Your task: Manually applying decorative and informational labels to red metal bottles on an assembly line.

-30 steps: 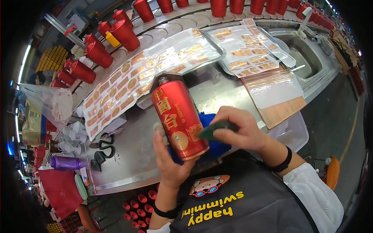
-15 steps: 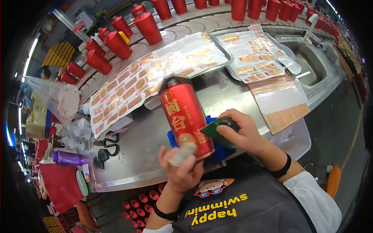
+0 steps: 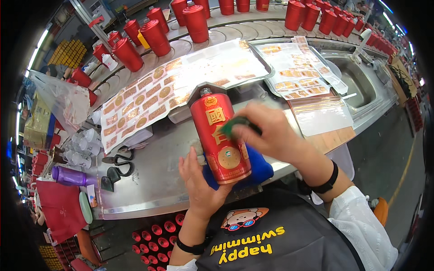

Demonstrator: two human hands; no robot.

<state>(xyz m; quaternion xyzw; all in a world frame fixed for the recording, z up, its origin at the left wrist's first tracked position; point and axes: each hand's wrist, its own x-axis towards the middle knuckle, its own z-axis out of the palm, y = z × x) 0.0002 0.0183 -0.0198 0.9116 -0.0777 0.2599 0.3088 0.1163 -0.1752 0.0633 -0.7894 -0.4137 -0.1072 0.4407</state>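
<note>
A red bottle (image 3: 216, 156) with gold lettering and a round gold emblem lies tilted on its back, its neck resting in a dark metal cradle (image 3: 195, 95). My left hand (image 3: 199, 183) grips its lower left side, the thumb near its base. A pale wad (image 3: 199, 151), partly hidden, shows by those fingertips; I cannot tell whether it is cloth. My right hand (image 3: 266, 131), somewhat blurred, is closed around a green scraper (image 3: 233, 126), whose edge is against the gold lettering on the bottle's front. Under the bottle's lower end is a blue cloth (image 3: 261, 170).
Sheets of gold stickers (image 3: 144, 97) lie beyond the bottle, with more stickers (image 3: 300, 72) toward the sink (image 3: 357, 81). Red bottles (image 3: 195, 25) stand along a curved conveyor (image 3: 253, 27). At left are black-handled scissors (image 3: 122, 162), clear cups (image 3: 83, 149) and a purple container (image 3: 68, 176).
My right hand and the scraper have moved up and left across the bottle's front. The bottle has been rolled, bringing the emblem to face up. My left hand has shifted to its side.
</note>
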